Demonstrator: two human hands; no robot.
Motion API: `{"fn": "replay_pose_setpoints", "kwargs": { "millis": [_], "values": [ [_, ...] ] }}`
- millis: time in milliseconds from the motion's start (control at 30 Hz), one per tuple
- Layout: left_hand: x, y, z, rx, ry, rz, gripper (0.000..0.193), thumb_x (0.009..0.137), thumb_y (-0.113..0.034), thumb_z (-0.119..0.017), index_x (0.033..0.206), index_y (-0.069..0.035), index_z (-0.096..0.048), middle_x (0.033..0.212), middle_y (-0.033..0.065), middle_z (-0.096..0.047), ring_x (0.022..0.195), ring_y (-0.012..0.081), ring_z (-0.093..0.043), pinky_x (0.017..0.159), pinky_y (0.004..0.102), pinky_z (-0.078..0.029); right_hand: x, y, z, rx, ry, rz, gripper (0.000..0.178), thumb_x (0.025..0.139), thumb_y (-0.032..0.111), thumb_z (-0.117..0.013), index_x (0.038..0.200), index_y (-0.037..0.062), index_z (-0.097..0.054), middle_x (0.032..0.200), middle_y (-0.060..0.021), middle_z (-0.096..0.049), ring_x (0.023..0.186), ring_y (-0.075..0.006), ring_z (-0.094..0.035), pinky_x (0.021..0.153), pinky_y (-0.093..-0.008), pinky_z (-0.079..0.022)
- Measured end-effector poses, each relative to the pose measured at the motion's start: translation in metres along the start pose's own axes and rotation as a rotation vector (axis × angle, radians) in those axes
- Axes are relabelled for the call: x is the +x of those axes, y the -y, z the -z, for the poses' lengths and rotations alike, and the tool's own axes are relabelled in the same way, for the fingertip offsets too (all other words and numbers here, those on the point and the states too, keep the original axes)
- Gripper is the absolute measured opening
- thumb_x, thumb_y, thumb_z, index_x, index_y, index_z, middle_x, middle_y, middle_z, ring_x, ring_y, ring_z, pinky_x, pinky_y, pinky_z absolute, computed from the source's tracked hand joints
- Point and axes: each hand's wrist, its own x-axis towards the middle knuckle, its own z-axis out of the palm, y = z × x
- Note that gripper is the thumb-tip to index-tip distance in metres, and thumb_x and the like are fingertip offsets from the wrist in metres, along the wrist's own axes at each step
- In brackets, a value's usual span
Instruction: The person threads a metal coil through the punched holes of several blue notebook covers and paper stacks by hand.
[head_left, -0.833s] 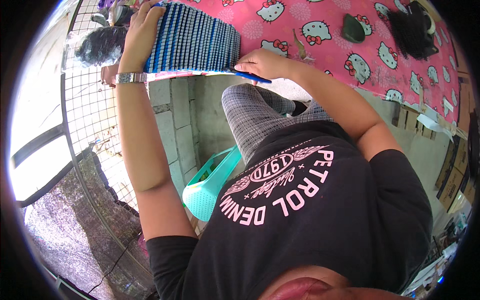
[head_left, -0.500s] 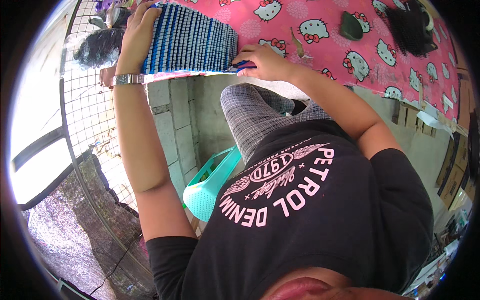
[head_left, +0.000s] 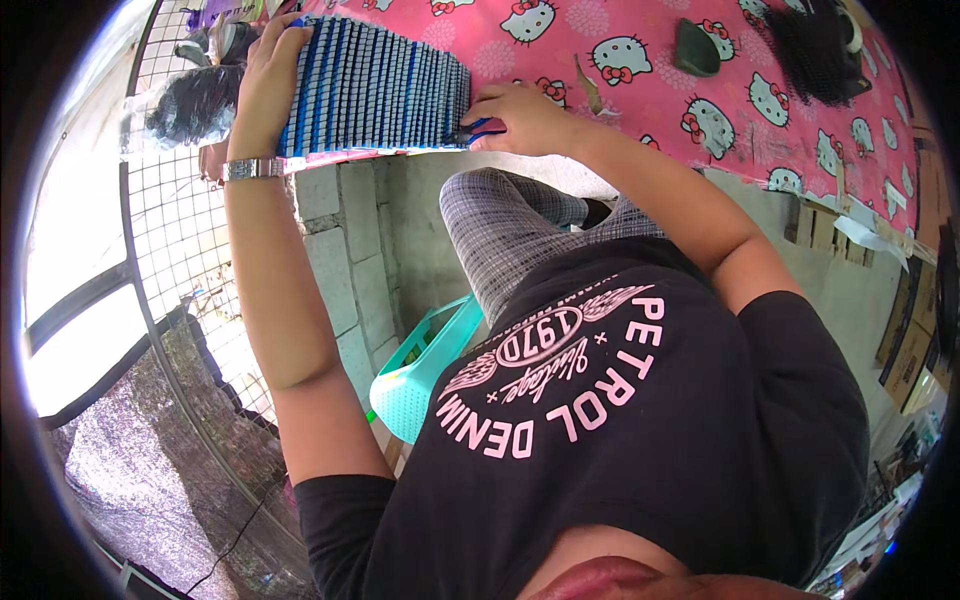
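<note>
A blue, white and black woven mat (head_left: 375,90) lies at the near edge of the table, its ribbed rows running away from me. My left hand (head_left: 266,80) is closed over the mat's left edge, the fingers curled at its far left corner. At the mat's near right corner is my right hand (head_left: 522,118), with bent fingers pressed around a small dark-blue looped piece (head_left: 486,129). Its full shape is hidden by the fingers, so I cannot tell whether it is part of the mat or a separate tool.
A pink cartoon-print cloth (head_left: 590,60) covers the table. On it are a dark green piece (head_left: 696,48), a dry leaf (head_left: 588,86) and black netting (head_left: 815,60). Plastic-wrapped dark bundles (head_left: 195,105) sit by the wire grid at left. A turquoise basket (head_left: 425,370) stands below.
The left hand and the mat's left side have shifted slightly left and toward me. My right hand stays at the near right corner, almost unmoved.
</note>
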Motion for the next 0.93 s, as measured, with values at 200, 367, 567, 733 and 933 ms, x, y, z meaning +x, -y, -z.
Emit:
{"fn": "replay_pose_setpoints", "kwargs": {
  "millis": [200,367,567,733,933],
  "values": [
    [-0.001,0.005,0.003,-0.025,0.042,0.022,0.040,0.093,-0.034,-0.045,0.122,-0.011,-0.058,0.133,0.0131,-0.055,0.123,0.0342,-0.045,0.105,0.0383,-0.033,0.029,0.012,0.026,0.483,0.674,-0.565,0.037,0.085,0.040,-0.068,0.110,0.0124,-0.070,0.106,-0.0104,-0.065,0.101,-0.0261,-0.061,0.086,-0.0376,-0.047],
    [0.003,-0.004,0.003,0.032,0.064,-0.006,0.030,0.094,-0.024,-0.044,0.116,-0.010,-0.059,0.134,0.0095,-0.054,0.120,0.0331,-0.047,0.105,0.0380,-0.034,-0.004,-0.006,0.003,0.227,0.207,-0.199,0.041,0.082,0.040,-0.070,0.115,0.0144,-0.068,0.111,-0.0087,-0.064,0.108,-0.0258,-0.058,0.095,-0.0422,-0.042],
    [-0.001,0.006,0.003,0.104,0.082,-0.079,0.025,0.093,-0.018,-0.045,0.112,-0.009,-0.059,0.133,0.0074,-0.054,0.118,0.0328,-0.048,0.103,0.0374,-0.037,-0.009,-0.004,-0.003,0.088,0.180,-0.177,0.047,0.077,0.040,-0.074,0.120,0.0206,-0.066,0.119,-0.0032,-0.060,0.120,-0.0251,-0.050,0.104,-0.0508,-0.031],
    [-0.001,0.000,0.003,0.110,0.076,-0.073,0.025,0.091,-0.014,-0.048,0.112,-0.010,-0.058,0.132,0.0070,-0.055,0.116,0.0330,-0.049,0.101,0.0366,-0.040,-0.010,-0.008,-0.002,0.054,0.104,-0.060,0.039,0.079,0.037,-0.073,0.114,0.0190,-0.069,0.115,-0.0024,-0.062,0.114,-0.0237,-0.055,0.098,-0.0453,-0.039],
    [0.000,0.009,0.004,0.084,0.099,-0.080,0.025,0.091,-0.015,-0.048,0.113,-0.010,-0.058,0.132,0.0074,-0.054,0.118,0.0330,-0.048,0.102,0.0369,-0.038,0.015,0.000,0.015,0.642,0.617,-0.573,0.026,0.087,0.031,-0.068,0.100,0.0088,-0.072,0.092,-0.0099,-0.068,0.080,-0.0193,-0.067,0.072,-0.0311,-0.051]
  ]
}}
